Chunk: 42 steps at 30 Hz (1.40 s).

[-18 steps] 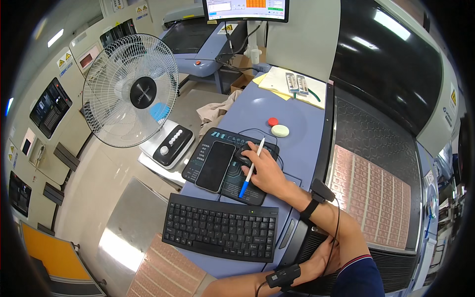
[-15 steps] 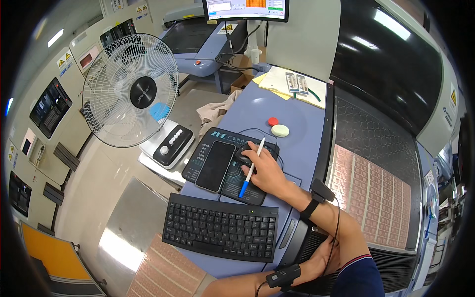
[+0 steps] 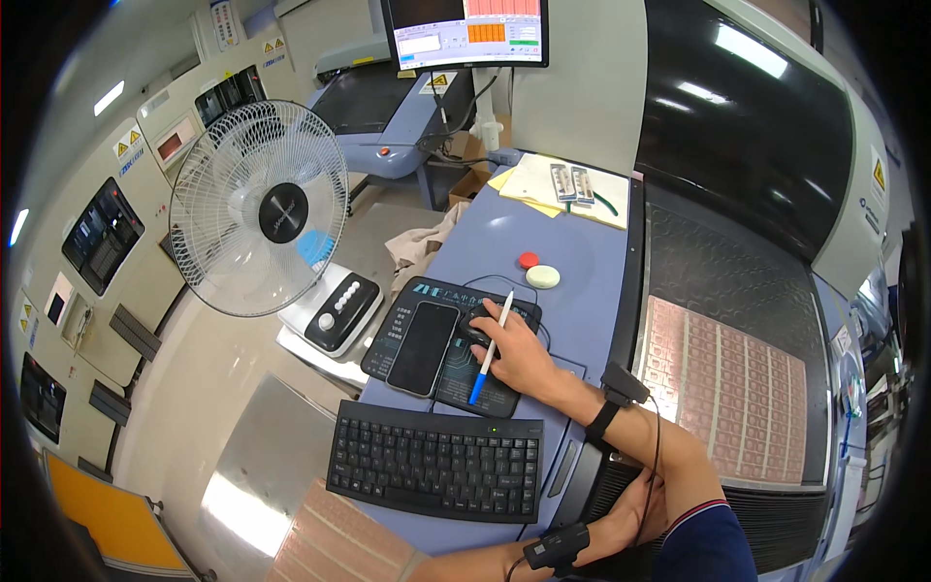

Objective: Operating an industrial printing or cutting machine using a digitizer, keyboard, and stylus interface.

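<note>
My right hand (image 3: 519,354) rests on a black mouse (image 3: 474,330) that sits on a dark mouse pad (image 3: 407,303). A white pen with a blue tip (image 3: 491,349) is held between its fingers and points toward me. A black phone (image 3: 425,347) lies on the pad just left of the hand. My left hand (image 3: 638,506) is tucked under my right forearm at the desk's near edge; its fingers are mostly hidden. Both wrists wear black bands with cables.
A black keyboard (image 3: 436,470) lies near me on the blue-grey desk (image 3: 582,281). A red cap (image 3: 528,259) and a pale oval piece (image 3: 543,276) sit beyond the pad, papers (image 3: 543,184) farther back. A white fan (image 3: 260,206) stands left, a monitor (image 3: 467,29) at the back, a patterned sheet (image 3: 727,388) on the right.
</note>
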Tool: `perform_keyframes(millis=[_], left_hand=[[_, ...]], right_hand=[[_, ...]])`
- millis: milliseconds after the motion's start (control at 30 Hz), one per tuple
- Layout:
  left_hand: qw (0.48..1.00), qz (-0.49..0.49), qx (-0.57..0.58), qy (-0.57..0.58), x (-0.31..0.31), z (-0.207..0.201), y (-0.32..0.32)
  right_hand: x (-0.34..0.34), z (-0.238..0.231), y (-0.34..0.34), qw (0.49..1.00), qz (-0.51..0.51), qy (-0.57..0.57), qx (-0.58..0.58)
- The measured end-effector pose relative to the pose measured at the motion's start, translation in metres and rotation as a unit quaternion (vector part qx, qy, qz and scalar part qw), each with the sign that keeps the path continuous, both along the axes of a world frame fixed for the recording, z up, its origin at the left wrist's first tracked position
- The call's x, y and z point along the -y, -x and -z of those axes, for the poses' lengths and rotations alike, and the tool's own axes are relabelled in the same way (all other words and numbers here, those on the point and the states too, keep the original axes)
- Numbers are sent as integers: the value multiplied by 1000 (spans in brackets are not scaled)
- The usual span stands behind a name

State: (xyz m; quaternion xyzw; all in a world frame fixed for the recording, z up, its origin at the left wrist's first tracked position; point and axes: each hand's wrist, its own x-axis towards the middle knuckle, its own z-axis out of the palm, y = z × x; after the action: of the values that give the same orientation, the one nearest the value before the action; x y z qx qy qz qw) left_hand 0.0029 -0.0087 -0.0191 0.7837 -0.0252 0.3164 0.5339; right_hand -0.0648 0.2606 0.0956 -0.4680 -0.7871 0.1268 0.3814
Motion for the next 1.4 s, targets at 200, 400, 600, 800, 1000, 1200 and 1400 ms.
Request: perform_keyframes(millis=[200, 400, 600, 800, 1000, 1200, 1400], left_hand=[[657, 298, 140, 678, -3, 0, 2], [539, 347, 137, 756, -7, -2, 2], [498, 366, 142, 773, -6, -2, 9], [481, 371, 132, 783, -8, -1, 17], [268, 411, 131, 861, -3, -1, 15], [-570, 330, 170, 733, -6, -2, 10], [-636, 299, 178, 689, -4, -1, 9]], right_hand=[[-2, 5, -4, 1000, 6, -6, 0], [-2, 5, -2, 1000, 8, -16, 4], [-2, 3, -2, 1000, 5, -16, 4], [-1, 4, -2, 1000, 3, -15, -2], [0, 5, -1, 1000, -1, -24, -1], [0, 4, -2, 1000, -2, -24, -6], [-1, 6, -2, 999, -4, -30, -11]])
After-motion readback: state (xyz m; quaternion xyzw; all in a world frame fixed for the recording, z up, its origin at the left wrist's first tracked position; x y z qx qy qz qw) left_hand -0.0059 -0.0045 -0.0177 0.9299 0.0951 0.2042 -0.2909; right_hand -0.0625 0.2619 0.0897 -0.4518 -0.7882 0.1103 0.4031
